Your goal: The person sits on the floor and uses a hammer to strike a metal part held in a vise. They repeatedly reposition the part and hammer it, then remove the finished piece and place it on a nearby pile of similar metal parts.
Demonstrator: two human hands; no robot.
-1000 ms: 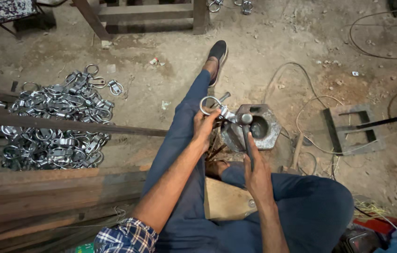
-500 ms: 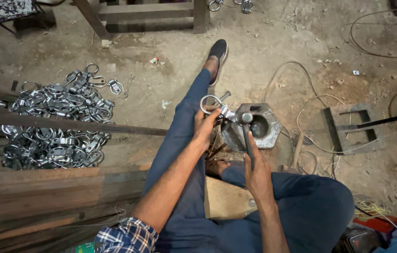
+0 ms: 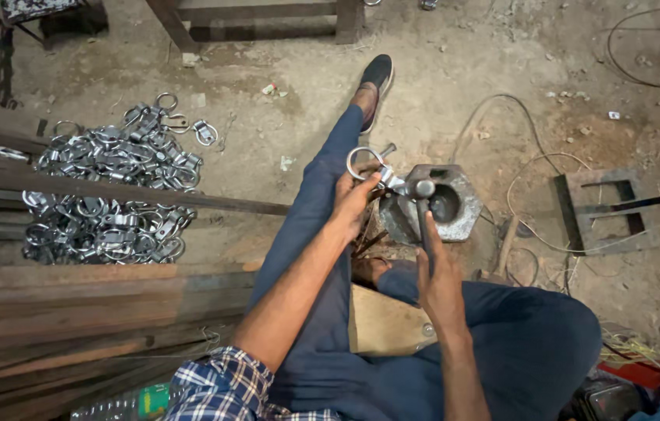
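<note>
Person's sitting on the dirt floor (image 3: 501, 70) with one leg stretched out far, and honestly barely anything has shifted over the last second, both hands sit in the same spot as before, so I'd guess they're mid-setup, lining the piece up rather than striking. The left hand (image 3: 355, 204) is closed around a shiny silver metal ring clamp with a loop on top (image 3: 367, 165), holding it right at the left edge of a heavy grey hexagonal steel block with a round hole in the middle (image 3: 443, 206). The right hand (image 3: 437, 277) is wrapped narrow around the handle of a small dark metal hammer (image 3: 422, 195), whose head rests just over the block, touching or nearly touching the clamp, can't tell which. That block sits on the floor between the knees, near the person. Way off to the left there's a big heap of the same silver ring clamps (image 3: 108, 187), partly behind a long rusty steel bar (image 3: 151, 195) running across. To the right of the block a dark rectangular metal frame (image 3: 599, 210) lies flat, with thin pale wires (image 3: 532, 168) looping around.
</note>
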